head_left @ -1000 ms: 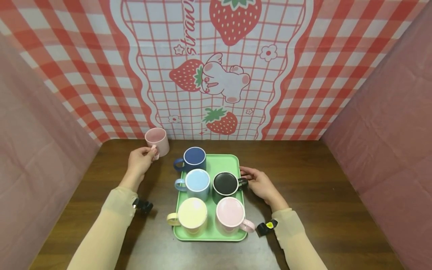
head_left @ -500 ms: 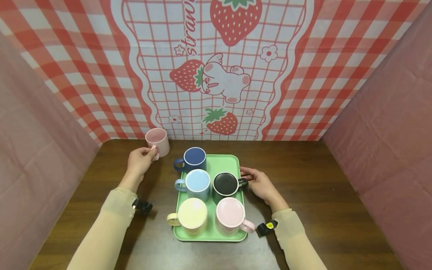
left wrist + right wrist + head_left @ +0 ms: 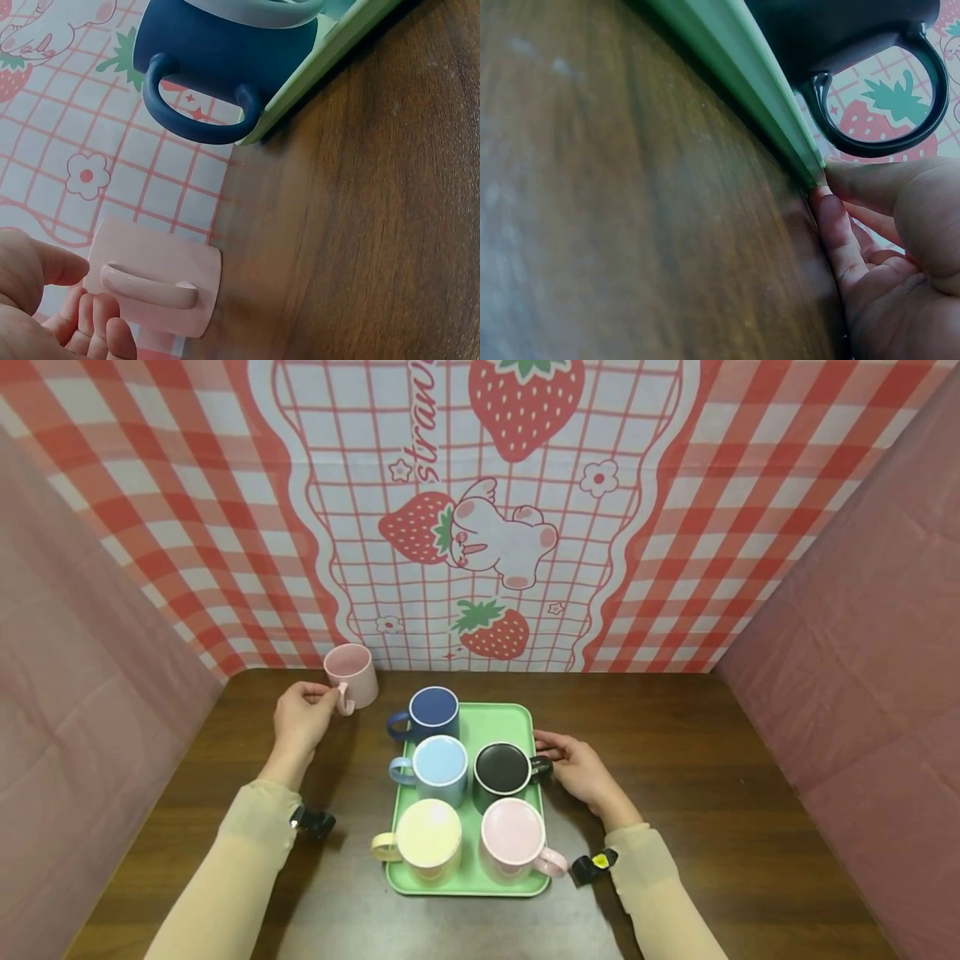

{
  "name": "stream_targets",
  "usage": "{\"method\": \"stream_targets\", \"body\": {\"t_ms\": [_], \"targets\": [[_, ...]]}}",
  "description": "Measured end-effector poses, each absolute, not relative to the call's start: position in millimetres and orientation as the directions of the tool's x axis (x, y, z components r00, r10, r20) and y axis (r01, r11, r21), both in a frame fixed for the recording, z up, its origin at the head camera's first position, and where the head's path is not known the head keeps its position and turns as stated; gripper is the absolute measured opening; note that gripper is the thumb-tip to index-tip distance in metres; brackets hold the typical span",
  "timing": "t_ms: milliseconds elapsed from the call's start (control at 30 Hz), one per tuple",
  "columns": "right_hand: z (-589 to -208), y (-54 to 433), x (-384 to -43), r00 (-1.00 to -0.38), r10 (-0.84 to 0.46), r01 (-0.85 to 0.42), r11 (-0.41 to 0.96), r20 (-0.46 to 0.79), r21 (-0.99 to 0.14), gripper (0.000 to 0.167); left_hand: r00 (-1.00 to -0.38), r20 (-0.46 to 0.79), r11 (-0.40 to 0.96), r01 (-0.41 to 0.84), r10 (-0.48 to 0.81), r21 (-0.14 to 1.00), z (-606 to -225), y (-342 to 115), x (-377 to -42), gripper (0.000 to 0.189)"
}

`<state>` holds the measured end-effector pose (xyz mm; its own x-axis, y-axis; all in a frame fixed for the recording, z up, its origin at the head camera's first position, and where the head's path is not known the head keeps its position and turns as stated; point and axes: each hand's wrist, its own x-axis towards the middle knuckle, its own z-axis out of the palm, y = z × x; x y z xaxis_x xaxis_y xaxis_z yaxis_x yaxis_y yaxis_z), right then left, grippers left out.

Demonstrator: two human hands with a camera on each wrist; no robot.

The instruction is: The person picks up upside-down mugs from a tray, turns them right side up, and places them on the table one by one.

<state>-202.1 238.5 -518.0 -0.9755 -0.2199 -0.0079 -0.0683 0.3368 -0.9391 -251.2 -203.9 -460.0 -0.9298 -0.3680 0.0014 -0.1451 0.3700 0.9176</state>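
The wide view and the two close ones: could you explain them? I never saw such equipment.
No machine is here; each grip is a person's bare hand. The wide view comes from a camera on the head, the close ones from the two wrist cameras. On the table lies a green tray with a dark blue mug, light blue mug, black mug, yellow mug and pink mug. The right grip pinches the tray. The left grip holds nothing, near the handle of a second pink mug standing off the tray.
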Motion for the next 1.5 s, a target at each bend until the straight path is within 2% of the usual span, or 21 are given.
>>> {"method": "stream_targets", "body": {"t_ms": [400, 567, 800, 1200, 1500], "targets": [[-519.9, 238.2, -204.2, -0.977, -0.215, -0.081, 0.366, 0.001, -0.927, 0.066, -0.935, 0.116, 0.438, -0.045, -0.335, 0.898, -451.5, -194.0, -242.0, 0.029], [-519.0, 238.6, -203.8, -0.977, -0.214, -0.075, 0.362, -0.005, -0.929, 0.067, -0.944, 0.169, 0.447, 0.026, -0.284, 0.894, -446.4, -186.5, -236.2, 0.022], [-519.4, 239.0, -204.4, -0.979, -0.203, -0.074, 0.383, -0.006, -0.921, 0.067, -0.956, 0.216, 0.467, 0.102, -0.197, 0.879, -440.5, -174.8, -226.4, 0.021], [-518.6, 238.3, -202.5, -0.980, -0.196, -0.062, 0.389, -0.017, -0.919, 0.067, -0.968, 0.250, 0.502, 0.232, 0.033, 0.833, -449.8, -161.1, -223.3, 0.028], [-519.6, 238.7, -202.9, -0.980, -0.198, -0.067, 0.385, -0.012, -0.921, 0.067, -0.954, 0.219, 0.565, 0.298, 0.206, 0.769, -463.4, -153.8, -223.3, 0.037]]}}
